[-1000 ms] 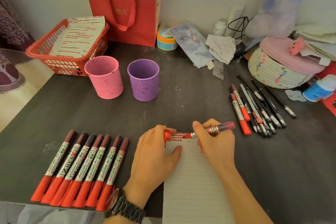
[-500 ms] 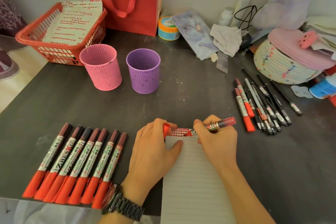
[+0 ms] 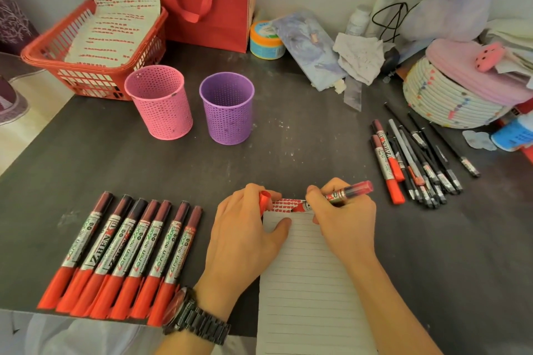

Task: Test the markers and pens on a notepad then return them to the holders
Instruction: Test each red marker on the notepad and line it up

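Marker (image 3: 352, 191) lies crosswise, tip left on notepad (image 3: 305, 282); right hand (image 3: 343, 225) grips it, left hand (image 3: 245, 236) pinches cap (image 3: 264, 200).

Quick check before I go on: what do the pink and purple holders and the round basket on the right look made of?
The pink holder and purple holder: rigid perforated sheet, matte, likely plastic or painted metal; even rows of punched holes show. The round basket: coiled rope or cord, seemingly, matte; stacked white coils with coloured stitches.

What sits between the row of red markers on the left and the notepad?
In the head view, the left hand, holding a red cap, lies between the marker row and the notepad.
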Tool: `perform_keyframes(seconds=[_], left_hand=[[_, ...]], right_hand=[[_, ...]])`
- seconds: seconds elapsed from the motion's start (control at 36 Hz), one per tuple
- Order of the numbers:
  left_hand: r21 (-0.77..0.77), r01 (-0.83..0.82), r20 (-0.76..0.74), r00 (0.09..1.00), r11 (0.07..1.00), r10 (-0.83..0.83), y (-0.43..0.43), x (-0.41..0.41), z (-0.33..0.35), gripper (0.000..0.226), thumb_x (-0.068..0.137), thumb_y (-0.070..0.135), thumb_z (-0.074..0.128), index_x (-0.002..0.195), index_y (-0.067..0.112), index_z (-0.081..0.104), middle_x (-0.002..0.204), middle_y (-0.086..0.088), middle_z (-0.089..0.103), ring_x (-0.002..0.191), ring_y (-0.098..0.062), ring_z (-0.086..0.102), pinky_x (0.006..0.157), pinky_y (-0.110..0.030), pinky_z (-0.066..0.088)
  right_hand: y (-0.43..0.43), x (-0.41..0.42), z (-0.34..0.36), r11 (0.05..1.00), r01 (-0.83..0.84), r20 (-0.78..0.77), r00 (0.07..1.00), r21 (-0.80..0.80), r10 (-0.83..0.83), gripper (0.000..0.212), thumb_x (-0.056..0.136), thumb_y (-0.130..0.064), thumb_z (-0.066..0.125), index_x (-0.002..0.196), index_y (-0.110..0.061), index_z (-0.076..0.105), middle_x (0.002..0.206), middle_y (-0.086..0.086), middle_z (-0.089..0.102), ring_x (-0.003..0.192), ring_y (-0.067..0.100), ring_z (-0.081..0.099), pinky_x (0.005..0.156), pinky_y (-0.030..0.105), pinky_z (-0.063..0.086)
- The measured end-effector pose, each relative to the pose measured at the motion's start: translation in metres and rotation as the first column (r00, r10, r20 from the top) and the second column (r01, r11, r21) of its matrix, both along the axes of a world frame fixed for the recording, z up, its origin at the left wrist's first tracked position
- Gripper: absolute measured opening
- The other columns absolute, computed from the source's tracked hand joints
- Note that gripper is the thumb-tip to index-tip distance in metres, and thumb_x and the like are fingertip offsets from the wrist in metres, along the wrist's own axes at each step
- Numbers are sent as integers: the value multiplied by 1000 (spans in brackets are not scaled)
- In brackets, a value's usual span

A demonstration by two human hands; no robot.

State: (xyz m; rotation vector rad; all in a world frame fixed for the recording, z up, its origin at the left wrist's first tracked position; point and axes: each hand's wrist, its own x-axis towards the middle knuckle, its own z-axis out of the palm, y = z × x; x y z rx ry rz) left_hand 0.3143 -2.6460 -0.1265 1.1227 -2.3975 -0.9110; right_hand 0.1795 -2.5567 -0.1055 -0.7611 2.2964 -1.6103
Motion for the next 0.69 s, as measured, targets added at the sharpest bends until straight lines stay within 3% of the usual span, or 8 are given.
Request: perform_keyframes(seconds=[0.69], left_hand=[[14,0,14,1000,1000,-1,1,-1,6,45,78,60,71,109,52,39,109,33,38,104,7,34,93,-20,29]], right_hand=[[1,-2,-2,1000,6,-11,1000,12,-6,33,84,-18,70,56,-14,56,45,0,58,39,1,49,43,13,40]])
